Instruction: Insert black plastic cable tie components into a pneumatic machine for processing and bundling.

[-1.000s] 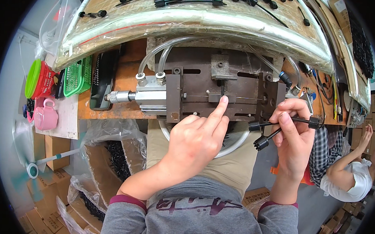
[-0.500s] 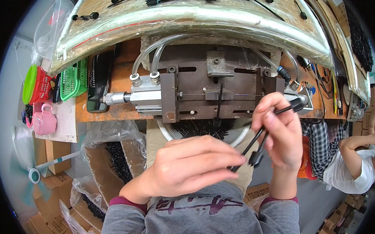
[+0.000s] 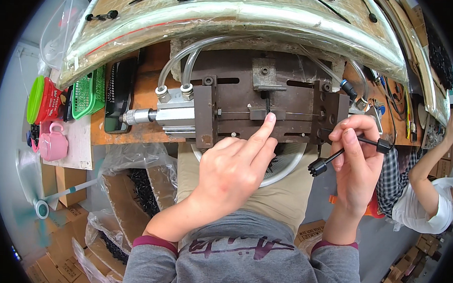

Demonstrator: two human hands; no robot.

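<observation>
My left hand (image 3: 238, 165) reaches over the front of a brown metal fixture (image 3: 232, 124). Its index finger is stretched out, with the tip on or just above a thin black rod (image 3: 268, 100) lying across the small centre block. The other fingers bend downward, and the thumb is hidden. To the right, my right hand (image 3: 357, 160) is closed round thin black rods with knobbed ends. One ridged black end (image 3: 317, 167) sticks out to the left of the fingers, another black knob (image 3: 383, 146) to the right. How many rods it holds is partly hidden.
Silver cylinders (image 3: 174, 118) with clear hoses flank the fixture. A plastic-wrapped board (image 3: 231, 23) bearing black parts rises behind. A round white-rimmed container (image 3: 285, 177) sits below, over my lap. Left are a pink cup (image 3: 53, 143) and green basket (image 3: 87, 97); right, another person's arm (image 3: 433, 150).
My left hand has moved away from the rods in my right hand, up to the fixture, with its index finger extended. My right hand has shifted slightly right and lower, still holding black rods.
</observation>
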